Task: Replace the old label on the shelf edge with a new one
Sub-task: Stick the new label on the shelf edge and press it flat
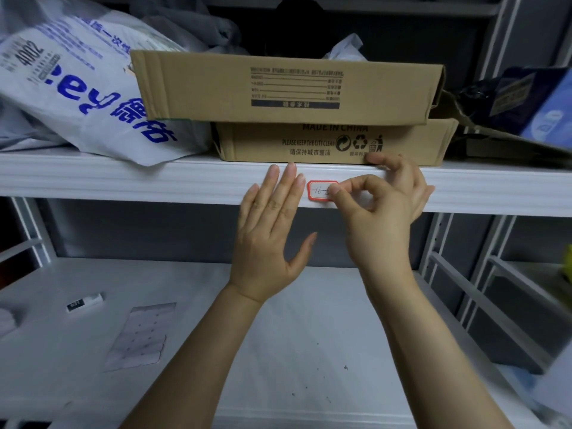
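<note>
The left hand [270,239] lies flat, fingers straight against the shelf edge [123,181] just beside the label [318,191]. The right hand [380,218] pinches the label's right end. Likely peeling the old one, though I can't be sure; next, a slow, even pull.

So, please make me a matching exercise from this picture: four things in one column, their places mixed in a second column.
1 red-bordered label
2 pale sheet
3 plastic bag
4 upper cardboard box

a on the lower shelf
b on the lower cardboard box
c on the shelf edge, pinched by the right hand
d beside both boxes, on their left

Pairs: 1-c, 2-a, 3-d, 4-b
</note>
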